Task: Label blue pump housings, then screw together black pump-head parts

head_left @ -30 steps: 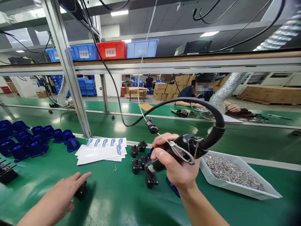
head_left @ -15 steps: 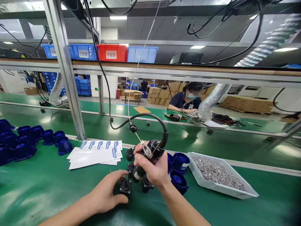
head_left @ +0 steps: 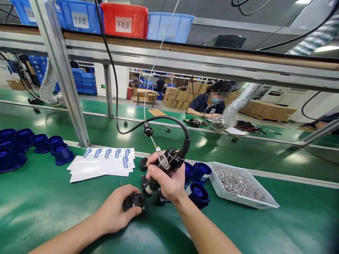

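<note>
My right hand is wrapped round a black electric screwdriver, tilted with its tip down to the left. The tip points at the near edge of a small square black part; whether it touches a screw I cannot make out. Thumb and fingers of my left hand grip that part on the green bench. Behind the screwdriver stand more black parts, one of them a black fitting, others partly hidden by my right hand. Beside my right hand sit dark blue plastic housings.
A white tray of metal screws stands at the right. Printed label sheets lie left of centre, with more blue housings beyond. The screwdriver's cable and a cord hang from above. A metal post rises at left; a co-worker sits opposite.
My view has tilted down and shifted. The screwdriver's tip has come closer to the black part in my left hand. Both hands keep their hold.
</note>
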`<state>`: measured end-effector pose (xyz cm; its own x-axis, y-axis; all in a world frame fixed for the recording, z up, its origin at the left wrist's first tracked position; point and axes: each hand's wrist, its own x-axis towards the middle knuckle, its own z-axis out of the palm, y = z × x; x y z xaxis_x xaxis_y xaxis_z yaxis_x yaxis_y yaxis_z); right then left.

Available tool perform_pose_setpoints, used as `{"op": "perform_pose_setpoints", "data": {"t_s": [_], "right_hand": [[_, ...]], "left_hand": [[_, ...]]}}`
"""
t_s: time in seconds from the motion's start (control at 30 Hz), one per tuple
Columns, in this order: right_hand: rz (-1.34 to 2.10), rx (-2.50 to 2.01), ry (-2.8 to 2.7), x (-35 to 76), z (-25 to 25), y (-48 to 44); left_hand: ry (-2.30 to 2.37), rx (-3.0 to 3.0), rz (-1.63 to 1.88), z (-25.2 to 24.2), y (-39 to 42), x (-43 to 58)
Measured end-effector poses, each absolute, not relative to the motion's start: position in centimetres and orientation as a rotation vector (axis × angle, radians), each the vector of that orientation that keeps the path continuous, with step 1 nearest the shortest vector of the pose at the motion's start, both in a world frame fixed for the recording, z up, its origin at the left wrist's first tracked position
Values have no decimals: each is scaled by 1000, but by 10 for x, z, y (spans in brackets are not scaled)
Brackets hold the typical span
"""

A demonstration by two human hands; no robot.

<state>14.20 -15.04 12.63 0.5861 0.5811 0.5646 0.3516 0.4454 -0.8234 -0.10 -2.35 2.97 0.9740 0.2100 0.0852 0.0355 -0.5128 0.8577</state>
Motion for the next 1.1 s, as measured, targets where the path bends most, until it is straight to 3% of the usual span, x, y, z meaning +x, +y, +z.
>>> {"op": "perform_pose_setpoints", "data": {"t_s": [1.1], "right_hand": [[160, -1347, -969, 130, 116, -142]], "left_hand": [[205, 2002, 280, 25, -29, -1]]}}
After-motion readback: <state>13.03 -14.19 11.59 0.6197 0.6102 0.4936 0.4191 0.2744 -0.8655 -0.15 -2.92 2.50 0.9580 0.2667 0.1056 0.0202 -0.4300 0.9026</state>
